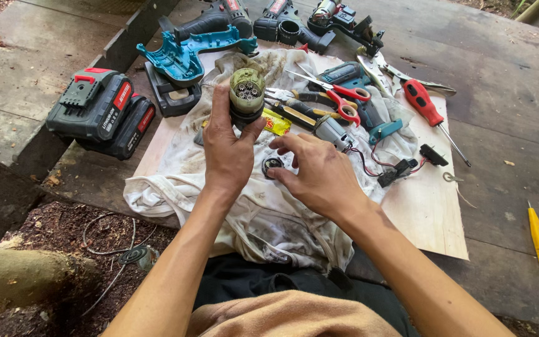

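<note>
Your left hand has its grip clamped on a greasy, greenish cylindrical gearbox, held upright above the stained white cloth, its long axis running away from you and its open end facing up so the ring of small gears inside shows. Your right hand has thumb and forefinger pinched on a small round black ring part lying flat on the cloth. Just beyond the gearbox lie red-handled scissors and 1 teal tool housing half.
</note>
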